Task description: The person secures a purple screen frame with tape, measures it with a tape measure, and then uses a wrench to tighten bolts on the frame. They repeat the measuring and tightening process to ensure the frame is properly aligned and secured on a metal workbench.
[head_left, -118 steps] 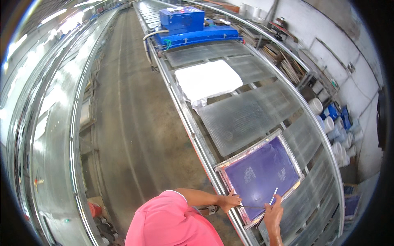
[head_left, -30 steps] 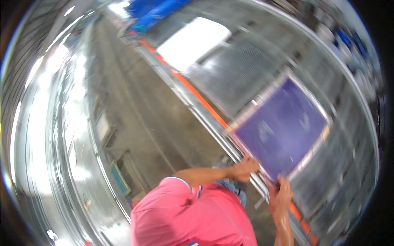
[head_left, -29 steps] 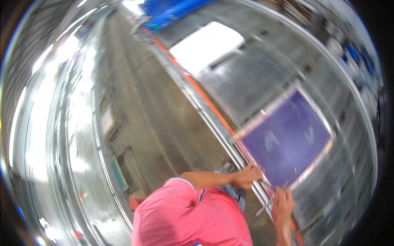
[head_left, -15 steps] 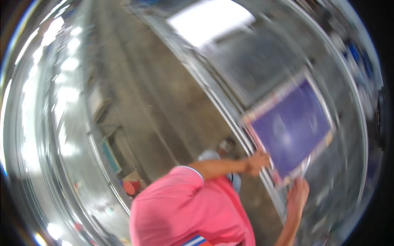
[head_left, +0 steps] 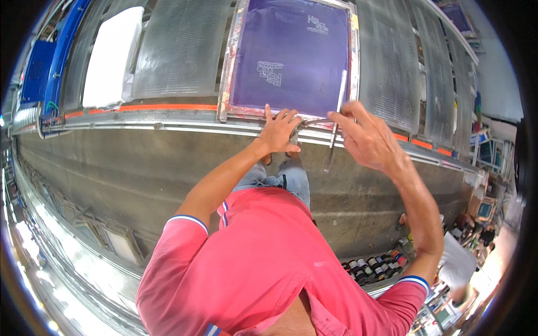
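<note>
A printing screen (head_left: 302, 61), with purple mesh and pale outlined designs in a stained frame, lies on the long table in front of me. My left hand (head_left: 278, 132) rests on its near edge, fingers spread. At the near right corner my right hand (head_left: 364, 134) is closed, thumb and fingers pinching a thin dark metal tool (head_left: 316, 121) that points left toward my left hand. A long narrow metal bar (head_left: 330, 150) runs past those fingertips, over the frame edge and beyond the table's rim. Whether the fingers also grip this bar, I cannot tell.
Glassy grey panels (head_left: 179, 53) flank the screen. A white sheet (head_left: 114, 59) lies farther left, near a blue machine part (head_left: 39, 70). An orange strip (head_left: 168, 107) follows the table edge. Behind me at right are several containers (head_left: 375, 267) and another person (head_left: 457, 260).
My view has turned, bringing the screen from the right to the top middle. My left hand, earlier at the screen's corner, now lies along its near edge; the right hand is raised with the tool.
</note>
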A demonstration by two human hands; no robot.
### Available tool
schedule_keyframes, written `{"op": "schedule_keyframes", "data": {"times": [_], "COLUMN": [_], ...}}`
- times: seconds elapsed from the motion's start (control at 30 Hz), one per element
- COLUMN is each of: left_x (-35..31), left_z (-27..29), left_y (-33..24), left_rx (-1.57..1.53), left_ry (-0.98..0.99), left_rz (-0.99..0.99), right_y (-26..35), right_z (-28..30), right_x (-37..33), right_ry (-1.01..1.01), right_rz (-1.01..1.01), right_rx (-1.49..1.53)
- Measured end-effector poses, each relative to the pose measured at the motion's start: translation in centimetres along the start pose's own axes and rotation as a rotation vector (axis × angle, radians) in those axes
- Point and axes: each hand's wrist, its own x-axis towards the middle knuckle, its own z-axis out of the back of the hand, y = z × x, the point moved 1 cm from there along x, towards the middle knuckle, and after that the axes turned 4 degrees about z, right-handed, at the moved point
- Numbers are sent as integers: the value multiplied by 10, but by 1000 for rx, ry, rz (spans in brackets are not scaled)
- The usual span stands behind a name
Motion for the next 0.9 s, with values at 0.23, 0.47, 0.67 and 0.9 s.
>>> {"op": "schedule_keyframes", "data": {"times": [0.23, 0.47, 0.67, 0.9], "left_x": [8, 7, 6, 6], "left_z": [-2, -6, -5, -3], "left_y": [-12, -11, -13, -9], "left_rx": [66, 52, 44, 37], "left_ry": [65, 55, 44, 33], "left_rz": [57, 70, 59, 28], "right_y": [-8, 7, 36, 45], "right_z": [-9, -22, -72, -60], "right_x": [3, 3, 2, -6], "right_ry": [107, -142, -957, -722], "right_rz": [45, -1020, -780, -708], "right_rx": [-214, 1236, 2488, 729]}}
